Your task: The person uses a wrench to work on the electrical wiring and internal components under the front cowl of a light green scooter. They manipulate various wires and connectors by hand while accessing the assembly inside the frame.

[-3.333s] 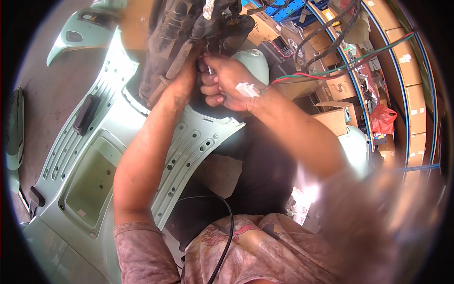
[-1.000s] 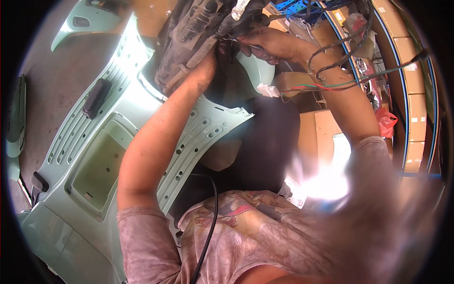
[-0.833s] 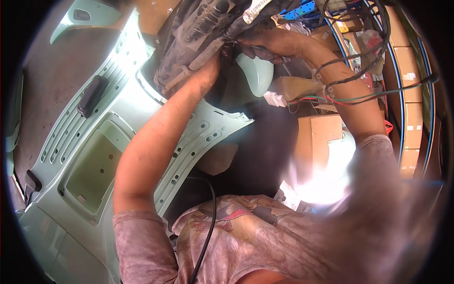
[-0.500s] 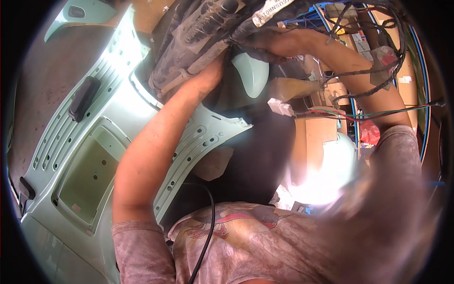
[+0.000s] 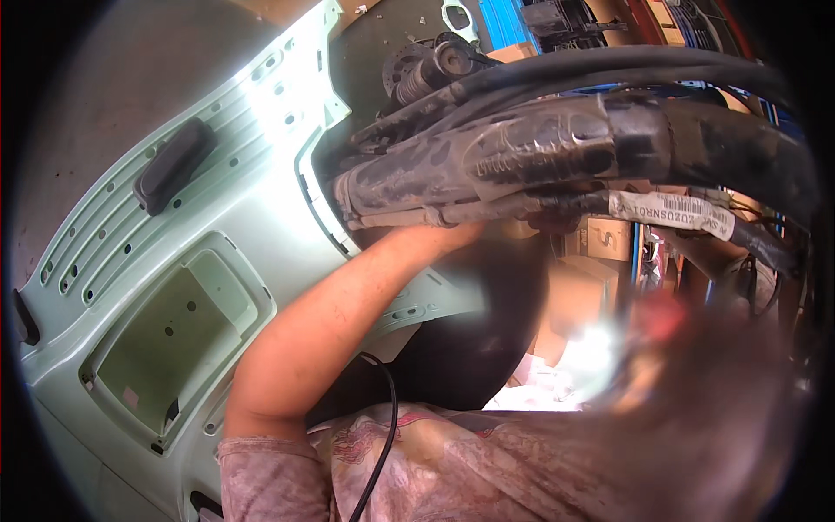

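My left forearm (image 5: 339, 313) reaches up from the lower left. Its hand goes in under a thick, dirty black tube (image 5: 539, 157) wrapped with cables, which hides the fingers. A thinner cable bundle (image 5: 487, 211) runs along the tube's underside, close to that wrist, with a white label (image 5: 670, 211) on it. What seems to be part of my right arm (image 5: 726, 261) shows behind the labelled cable, dim and blurred; the right hand is out of sight. A pale green scooter body panel (image 5: 235, 196) lies left of the tube, its curved edge near the tube's end.
A dark pad (image 5: 174, 165) sits on the slotted panel, above a recessed compartment (image 5: 174, 331). Beyond the tube is a dirty coil spring and disc part (image 5: 426, 70). Cardboard boxes (image 5: 604, 239) stand at the right. A thin black cord (image 5: 383, 435) hangs before my shirt.
The black tube now stretches across the upper right of the view and covers most of my right arm. The loose wires and white connector are no longer visible. My left forearm remains raised.
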A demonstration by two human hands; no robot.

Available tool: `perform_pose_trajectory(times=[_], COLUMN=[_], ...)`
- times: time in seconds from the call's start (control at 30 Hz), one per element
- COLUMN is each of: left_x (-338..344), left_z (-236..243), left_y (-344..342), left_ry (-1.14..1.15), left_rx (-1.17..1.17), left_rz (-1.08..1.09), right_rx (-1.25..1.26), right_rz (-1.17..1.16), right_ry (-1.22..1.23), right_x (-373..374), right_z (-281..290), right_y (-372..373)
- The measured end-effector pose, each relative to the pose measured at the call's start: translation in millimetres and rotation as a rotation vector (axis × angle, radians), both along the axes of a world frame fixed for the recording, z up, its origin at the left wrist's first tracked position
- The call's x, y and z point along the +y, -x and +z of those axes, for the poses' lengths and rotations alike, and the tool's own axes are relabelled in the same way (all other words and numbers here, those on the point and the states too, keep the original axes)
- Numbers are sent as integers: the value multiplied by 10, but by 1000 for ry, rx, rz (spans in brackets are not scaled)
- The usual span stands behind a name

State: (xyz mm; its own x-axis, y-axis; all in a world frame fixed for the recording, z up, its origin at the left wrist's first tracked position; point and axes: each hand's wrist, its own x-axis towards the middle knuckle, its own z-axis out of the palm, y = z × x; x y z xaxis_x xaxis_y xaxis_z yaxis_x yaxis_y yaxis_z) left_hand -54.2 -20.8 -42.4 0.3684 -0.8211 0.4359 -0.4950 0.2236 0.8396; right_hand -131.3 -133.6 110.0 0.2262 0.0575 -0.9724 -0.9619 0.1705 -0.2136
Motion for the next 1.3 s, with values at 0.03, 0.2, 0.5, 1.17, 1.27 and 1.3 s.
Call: perform_pose_trajectory(times=[0.03, 0.2, 0.5, 1.17, 1.27, 1.3], left_x=[1, 132, 37, -140, -165, -184], left_z=[20, 75, -28, 164, 101, 92], left_y=[-8, -18, -157, -102, -111, -134], left_ry=[-15, -88, -134, 182, 286, 273], left_rx=[-10, -33, 644, 804, 756, 644], left_rz=[-15, -105, -201, -234, -226, -172], right_rx=[-9, -166, -523, -414, -328, -344], right_rz=[-36, -417, -959, 426, 306, 269], right_ry=[-27, -99, 153, 1066, 883, 790], right_x=[-17, 264, 998, 129, 191, 204], right_z=[-16, -305, -702, 140, 165, 174], right_y=[20, 259, -39, 111, 27, -16])
